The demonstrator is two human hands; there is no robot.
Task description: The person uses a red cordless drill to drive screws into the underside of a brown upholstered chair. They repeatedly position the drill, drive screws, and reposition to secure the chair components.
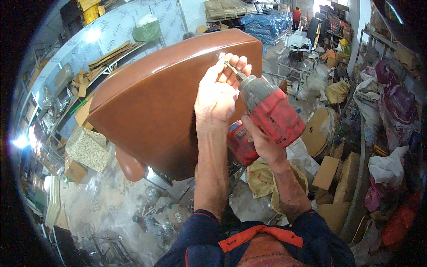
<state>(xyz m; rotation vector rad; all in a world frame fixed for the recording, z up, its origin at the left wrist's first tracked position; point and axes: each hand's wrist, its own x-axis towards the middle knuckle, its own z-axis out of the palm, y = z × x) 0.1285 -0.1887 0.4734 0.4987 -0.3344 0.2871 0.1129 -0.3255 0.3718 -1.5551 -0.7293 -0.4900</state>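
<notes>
A red and dark grey cordless impact driver (275, 113) is gripped in my right hand (267, 144), its battery end to the left of my wrist. Its bit (232, 69) points up and left into the fingers of my left hand (218, 91). Palm up, that hand has its thumb and fingers pinched around the bit's tip. Something small and shiny shows there, too little to name. Just behind my fingertips rises a large brown leather-look upholstered seat piece (151, 100), with a smooth curved edge. A brown padded arm-like part (130, 164) shows below its left side.
Cardboard boxes (347, 184) and plastic sacks crowd the right side along a metal rack (364, 155). Plastic bottles (171, 213) litter the floor below. Cardboard scraps and a speckled slab (87, 148) are at left. Far back, a person in red (296, 18) stands by blue-covered stacks (267, 26).
</notes>
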